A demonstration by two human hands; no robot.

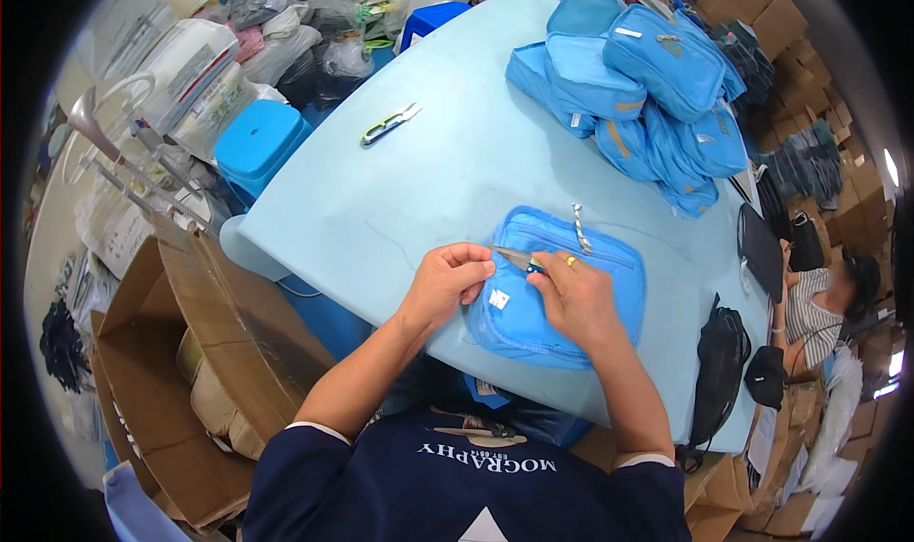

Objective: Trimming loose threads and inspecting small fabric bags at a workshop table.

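A blue zippered pouch [562,294] lies flat before me on the pale blue table, with a white tag and a grey-white braided cord pull [580,228] on it. My right hand [578,304], a ring on one finger, is closed around small thread snips [519,259]. The blades point left over the pouch's upper left edge. At that edge my left hand [451,280] pinches with thumb and forefinger, right by the blade tips. What lies in the pinch is too small to make out. A second pair of snips [390,125], with yellow-green and dark handles, rests farther off on the table.
Several similar blue pouches [657,75] are heaped at the far right. Black pouches [721,371] lie along the right edge, where another person [814,304] sits. An open cardboard box [181,380] and a blue stool [262,147] stand left of the table [362,209].
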